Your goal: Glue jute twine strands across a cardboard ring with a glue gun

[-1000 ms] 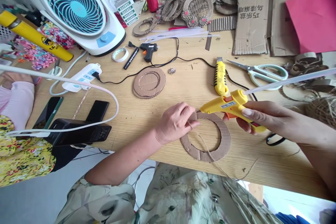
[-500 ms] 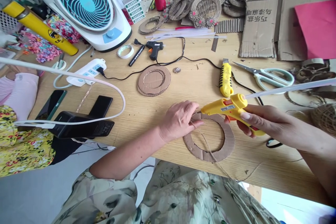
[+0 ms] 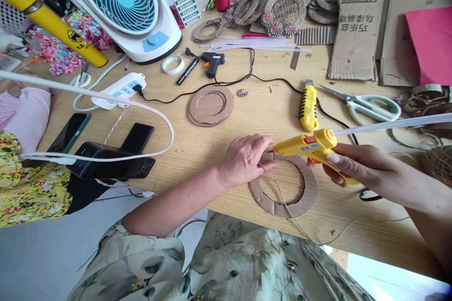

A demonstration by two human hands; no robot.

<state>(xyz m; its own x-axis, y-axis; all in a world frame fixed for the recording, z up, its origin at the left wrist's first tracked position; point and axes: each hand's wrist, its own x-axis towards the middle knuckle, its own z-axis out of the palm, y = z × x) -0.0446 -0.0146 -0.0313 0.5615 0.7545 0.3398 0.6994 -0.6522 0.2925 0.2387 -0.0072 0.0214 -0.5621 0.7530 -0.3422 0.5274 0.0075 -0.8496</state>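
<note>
My left hand [image 3: 243, 161] is closed at the upper left edge of a flat cardboard ring [image 3: 310, 190], pinching thin twine [image 3: 280, 189]. From those fingers the twine runs down across the ring and over the table's front edge. My right hand [image 3: 370, 164] is wrapped round the handle of a yellow hot glue gun [image 3: 321, 142], with a long clear glue stick [image 3: 391, 123] sticking out of its back. The gun's nozzle points left and is close to my left fingertips, above the ring's top edge. My fingers hide the exact spot where twine and cardboard meet.
A yellow utility knife [image 3: 308, 106] and scissors [image 3: 367, 103] lie beyond the gun. Further left are a smaller cardboard ring [image 3: 212, 120], a black glue gun [image 3: 213, 62] with its cord, a power strip [image 3: 122, 88] and a fan [image 3: 155, 40]. Another person's sleeve [image 3: 30, 108] shows at left.
The camera view has shifted slightly, so the table's things appear a little further right. Both hands, the glue gun and the ring keep nearly the same positions relative to each other.
</note>
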